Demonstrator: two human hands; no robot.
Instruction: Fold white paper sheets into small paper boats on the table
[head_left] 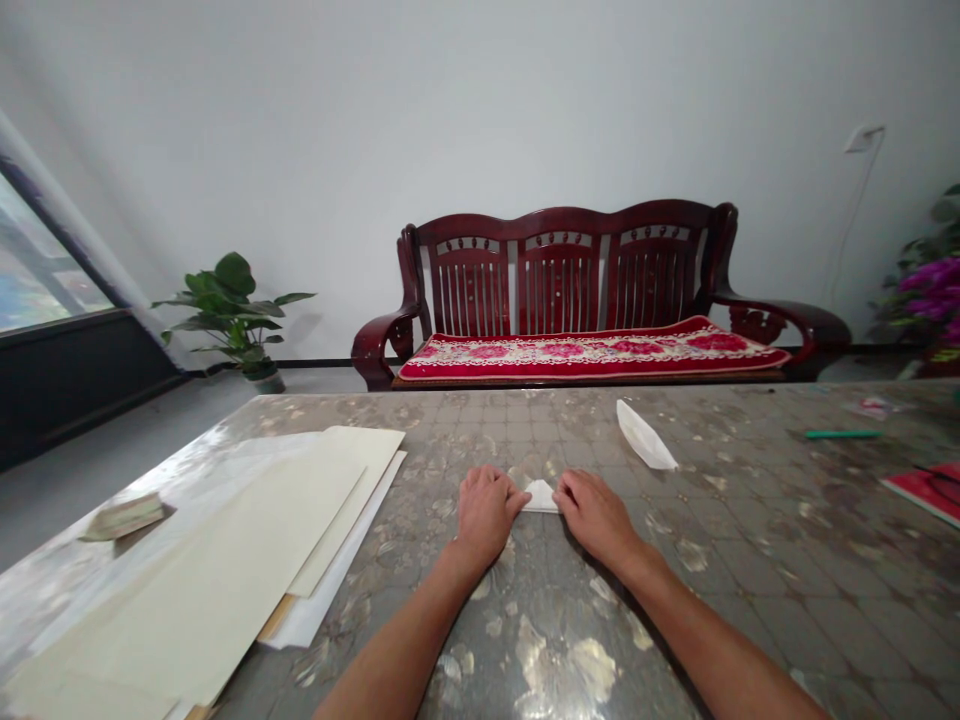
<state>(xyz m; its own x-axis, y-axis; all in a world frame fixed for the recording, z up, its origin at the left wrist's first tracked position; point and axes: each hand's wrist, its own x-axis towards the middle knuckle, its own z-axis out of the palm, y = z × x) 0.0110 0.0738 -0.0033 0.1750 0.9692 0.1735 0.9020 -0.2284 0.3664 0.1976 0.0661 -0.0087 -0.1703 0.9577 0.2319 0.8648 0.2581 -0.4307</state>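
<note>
A small folded piece of white paper [541,496] lies on the patterned table between my hands. My left hand [486,508] pinches its left end, thumb pointing inward along the fold. At the other end, my right hand [594,508] grips the paper with curled fingers. Both ends are hidden under my fingers; only the middle shows, with a straight near edge and a peaked top. Beyond my right hand rests a white folded paper shape [645,437], narrow and pointed at its ends, touched by neither hand.
Large cream paper sheets [225,550] are stacked on the left, with a small block-like bundle [124,517] beside them. To the right lie a green pen [841,435] and a red book [926,492] with dark-framed glasses on it. A wooden bench [562,270] stands behind the table [450,410].
</note>
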